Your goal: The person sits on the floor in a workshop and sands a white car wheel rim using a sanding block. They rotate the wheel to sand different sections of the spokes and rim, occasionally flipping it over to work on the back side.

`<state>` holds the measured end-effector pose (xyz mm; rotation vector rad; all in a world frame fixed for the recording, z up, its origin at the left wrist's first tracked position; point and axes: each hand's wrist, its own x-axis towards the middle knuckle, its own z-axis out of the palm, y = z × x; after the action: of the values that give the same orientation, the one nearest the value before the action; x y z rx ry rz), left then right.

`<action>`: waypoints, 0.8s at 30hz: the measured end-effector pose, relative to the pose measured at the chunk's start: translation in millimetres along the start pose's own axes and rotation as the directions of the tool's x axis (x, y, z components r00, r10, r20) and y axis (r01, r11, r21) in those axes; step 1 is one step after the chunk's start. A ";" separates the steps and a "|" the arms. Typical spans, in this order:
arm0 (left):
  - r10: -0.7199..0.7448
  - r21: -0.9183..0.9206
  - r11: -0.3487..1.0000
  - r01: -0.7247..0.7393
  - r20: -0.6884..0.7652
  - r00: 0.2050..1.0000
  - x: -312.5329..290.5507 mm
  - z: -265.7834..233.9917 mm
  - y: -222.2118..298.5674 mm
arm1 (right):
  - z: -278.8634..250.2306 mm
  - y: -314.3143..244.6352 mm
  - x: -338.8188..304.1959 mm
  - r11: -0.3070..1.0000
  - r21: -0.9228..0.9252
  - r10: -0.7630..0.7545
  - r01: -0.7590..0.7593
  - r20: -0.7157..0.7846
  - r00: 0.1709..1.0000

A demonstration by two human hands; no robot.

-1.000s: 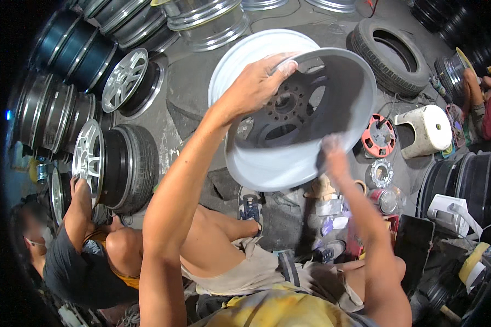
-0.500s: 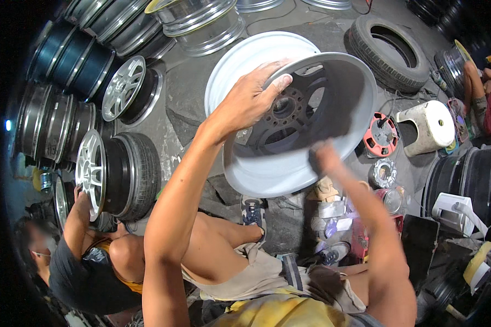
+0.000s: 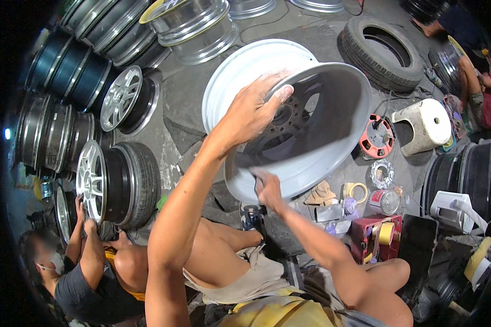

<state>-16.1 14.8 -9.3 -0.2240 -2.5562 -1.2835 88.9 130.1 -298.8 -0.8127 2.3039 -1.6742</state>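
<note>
A pale grey wheel rim (image 3: 316,171) is tilted in front of me, its hollow side facing me and its spokes deep inside. My left hand (image 3: 255,106) grips the rim's edge at the upper left, thumb lying over the lip and fingers behind it. My right hand (image 3: 269,191) is closed at the near lower edge of the same rim. Between its fingers and the metal shows a small dark flat piece (image 3: 257,184), whose kind I cannot make out.
Silver wheels (image 3: 91,177) and stacked rims stand at left beside a crouching co-worker (image 3: 76,278). On the right are a tyre (image 3: 381,54), a white stool (image 3: 424,125), a red cable reel (image 3: 377,136), tape (image 3: 358,192) and a red box (image 3: 360,229). Another person sits far right.
My right hand has swept left along the rim's near edge with the dark piece. My left hand keeps its grip. The left co-worker's arms have shifted at the silver wheel.
</note>
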 end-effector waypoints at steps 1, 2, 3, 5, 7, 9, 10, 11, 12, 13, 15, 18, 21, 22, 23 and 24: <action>-0.018 0.000 1.000 0.018 -0.012 1.000 -7.3 -0.3 -5.5 | -9.0 -23.2 -16.6 0.997 0.075 -0.004 0.002 0.022 1.000; -0.022 0.002 1.000 0.022 -0.021 1.000 -11.2 -0.4 -4.1 | -21.1 -36.6 -32.8 0.989 0.146 -0.016 0.011 0.033 0.999; -0.016 0.001 1.000 0.016 -0.026 1.000 -10.5 1.7 2.1 | -36.7 -26.2 -51.4 0.997 0.078 -0.021 0.016 0.069 0.997; -0.048 -0.051 0.998 0.047 -0.014 0.999 -14.1 7.4 12.7 | -75.6 3.9 -91.7 0.993 -0.115 -0.029 0.037 0.077 0.997; -0.065 -0.148 0.987 0.062 -0.018 0.998 -14.9 20.9 25.5 | -102.0 19.5 -104.1 0.945 -0.327 0.020 -0.032 -0.041 0.999; -0.014 -0.141 0.990 0.000 -0.099 0.995 -16.0 30.5 30.1 | -103.3 22.9 -114.1 0.941 -0.324 0.111 -0.102 0.010 0.994; 0.035 -0.060 0.997 -0.046 -0.161 0.986 -16.5 26.4 24.8 | -96.3 10.7 -110.3 0.943 -0.310 0.144 -0.125 0.039 0.989; 0.090 0.021 0.996 -0.087 -0.219 0.972 -16.8 21.5 17.8 | -88.9 -5.8 -117.0 0.961 -0.250 0.137 -0.121 0.049 0.989; 0.095 0.127 0.990 -0.063 -0.259 0.961 -18.9 10.7 2.5 | -81.1 -25.3 -118.4 0.969 -0.206 0.153 -0.136 0.071 0.986; 0.116 0.285 0.958 -0.024 -0.312 0.943 -26.3 2.8 -24.5 | -74.2 -41.7 -120.8 0.974 -0.163 0.172 -0.155 0.091 0.981; -0.031 0.394 0.904 0.168 -0.330 0.943 -46.6 -10.8 -74.2 | -68.5 -76.7 -128.7 0.955 0.057 0.291 -0.292 0.026 0.956; -0.568 0.235 0.817 0.526 0.174 0.805 -93.8 -35.3 -115.1 | -78.4 -115.4 -134.3 0.704 0.619 0.509 -0.348 -0.098 0.855; -0.625 0.227 0.780 0.583 0.323 0.711 -126.7 -23.9 -121.5 | -111.3 -119.1 -142.5 0.439 0.898 0.405 -0.037 -0.160 0.900; -0.649 0.209 0.759 0.616 0.314 0.693 -135.3 -26.5 -125.4 | -119.1 -150.9 -135.4 0.436 0.898 0.458 -0.066 -0.157 0.875; -0.664 0.189 0.745 0.640 0.303 0.683 -137.1 -31.1 -124.9 | -126.1 -185.5 -127.5 0.436 0.896 0.501 -0.085 -0.163 0.850; -0.666 0.166 0.741 0.651 0.303 0.682 -131.1 -29.1 -120.5 | -114.0 -168.9 -141.8 0.520 0.847 0.491 -0.108 -0.193 0.849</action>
<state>82.6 -82.5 -124.8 0.6160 -3.1161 -1.5090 210.7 261.7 -127.1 0.1878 1.3469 -2.5206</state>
